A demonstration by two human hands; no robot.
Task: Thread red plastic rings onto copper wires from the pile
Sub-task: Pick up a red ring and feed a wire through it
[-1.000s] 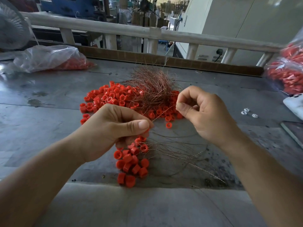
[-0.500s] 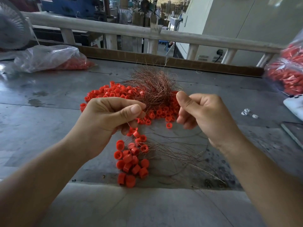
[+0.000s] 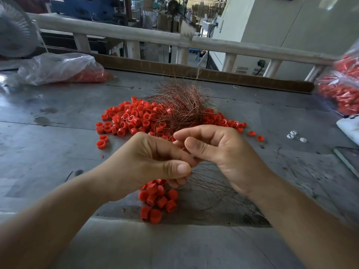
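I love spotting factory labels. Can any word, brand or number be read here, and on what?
No text can be read.
Small plates beside the socket on the pale cabinet: too blurred to read.
Plastic bag: no print visible.

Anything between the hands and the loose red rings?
The tangled copper wire bundle covers the middle of the red plastic ring pile, just beyond the left hand and right hand; the pile's left side lies uncovered.

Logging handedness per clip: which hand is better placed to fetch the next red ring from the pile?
Probably right: the right hand sits beside the loose pile of red plastic rings; the left hand grips thin copper wires strung with rings.
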